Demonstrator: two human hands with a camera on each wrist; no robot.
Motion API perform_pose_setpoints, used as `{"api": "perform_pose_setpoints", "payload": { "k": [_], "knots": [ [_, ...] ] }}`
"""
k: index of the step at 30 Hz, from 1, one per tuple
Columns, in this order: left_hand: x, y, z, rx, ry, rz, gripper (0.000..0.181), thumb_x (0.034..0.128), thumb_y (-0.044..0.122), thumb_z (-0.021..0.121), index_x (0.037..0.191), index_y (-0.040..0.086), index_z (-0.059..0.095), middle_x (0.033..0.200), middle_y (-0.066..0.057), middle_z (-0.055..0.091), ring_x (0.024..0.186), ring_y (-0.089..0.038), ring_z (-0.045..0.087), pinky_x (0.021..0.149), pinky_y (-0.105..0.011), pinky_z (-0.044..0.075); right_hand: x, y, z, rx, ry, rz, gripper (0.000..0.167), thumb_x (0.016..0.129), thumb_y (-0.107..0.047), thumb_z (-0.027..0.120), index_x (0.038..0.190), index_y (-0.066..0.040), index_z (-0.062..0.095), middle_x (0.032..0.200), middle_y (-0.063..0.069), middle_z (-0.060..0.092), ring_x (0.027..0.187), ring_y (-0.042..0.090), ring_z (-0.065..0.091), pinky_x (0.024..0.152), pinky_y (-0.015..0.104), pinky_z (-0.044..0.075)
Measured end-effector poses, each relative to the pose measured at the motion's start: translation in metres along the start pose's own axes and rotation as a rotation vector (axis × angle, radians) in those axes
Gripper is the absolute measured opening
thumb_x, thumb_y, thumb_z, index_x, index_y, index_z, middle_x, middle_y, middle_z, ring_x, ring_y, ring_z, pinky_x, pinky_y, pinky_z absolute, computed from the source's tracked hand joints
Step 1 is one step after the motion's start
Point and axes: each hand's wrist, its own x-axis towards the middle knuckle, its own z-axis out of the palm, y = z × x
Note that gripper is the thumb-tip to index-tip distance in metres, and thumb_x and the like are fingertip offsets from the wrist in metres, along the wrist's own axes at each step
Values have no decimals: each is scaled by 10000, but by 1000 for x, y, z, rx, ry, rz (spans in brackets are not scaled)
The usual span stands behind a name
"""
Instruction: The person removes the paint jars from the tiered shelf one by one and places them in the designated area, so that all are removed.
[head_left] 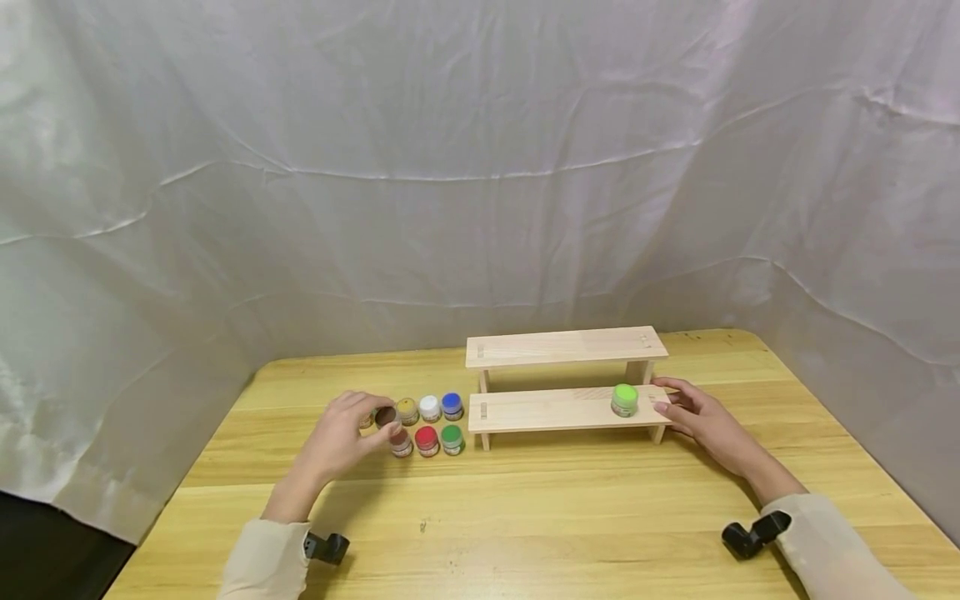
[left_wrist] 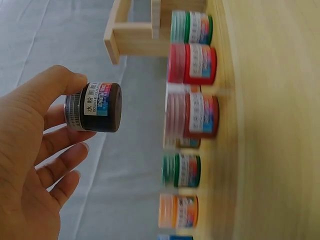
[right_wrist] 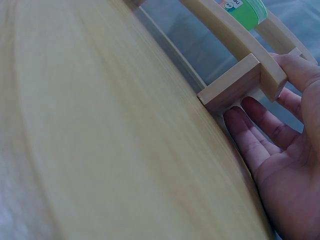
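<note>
My left hand (head_left: 339, 437) pinches a dark brown gouache paint jar (left_wrist: 94, 107) between thumb and fingers. In the left wrist view the jar is held off the table, lying sideways in the picture. My right hand (head_left: 705, 425) grips the right end of the lower board of a two-step wooden shelf (head_left: 551, 410). Its thumb lies on the board's top, and its fingers (right_wrist: 250, 137) reach beside and below the end leg. A light green paint jar (head_left: 625, 400) stands upright on the lower board, near the right hand.
Several paint jars stand on the table left of the shelf, among them red (head_left: 427, 441), green (head_left: 452, 439), white (head_left: 430, 407), blue (head_left: 452, 406) and yellow (head_left: 407, 410). A reddish-brown jar (head_left: 401, 443) is close under the left hand. Behind the wooden table (head_left: 525, 517) hangs a grey curtain (head_left: 450, 208).
</note>
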Motion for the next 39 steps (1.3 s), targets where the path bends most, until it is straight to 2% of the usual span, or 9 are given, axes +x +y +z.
{"api": "perform_pose_setpoints", "payload": {
  "k": [3,9,17,27,35,39],
  "knots": [
    [-4,-7,-1,-2,-11,-30,330,853,288,763,1117,97,711,1069,-43,693,1023,-255,580,925,-524,418,0,0,0,-6,3,-4,576,998,-223,592,1470,-4,344,1206,273,474,991,106,583,830,241,540],
    [-10,-20,1,0,-25,-77,345,844,286,775,1121,89,712,1061,-50,697,1000,-257,576,858,-476,401,0,0,0,2,7,-5,572,996,-215,595,1464,4,349,1200,270,465,984,106,577,829,238,540],
    [-16,-32,4,8,-85,-144,362,862,304,763,1153,98,704,1139,-88,685,1110,-357,573,892,-534,377,0,-1,1,-14,13,-3,569,996,-223,596,1461,0,355,1194,264,462,975,109,572,823,231,539],
    [-20,-39,13,1,-166,-173,362,868,326,756,1166,127,705,1147,-57,679,1091,-316,584,834,-467,388,0,-1,0,3,10,-8,569,995,-215,596,1462,2,353,1193,268,464,977,108,583,830,241,541],
    [-22,-39,18,-8,-233,-201,357,869,326,754,1171,141,705,1144,-31,681,1118,-328,570,884,-518,387,-1,-1,0,8,3,-1,573,997,-217,592,1468,-2,345,1206,277,466,987,110,587,834,245,541],
    [-22,-38,18,-17,-245,-212,355,863,322,760,1165,142,708,1106,-7,686,1083,-298,580,854,-486,379,-1,-1,0,1,0,-1,572,1000,-223,588,1470,-5,345,1201,268,466,981,119,587,831,252,542]
  ]
}}
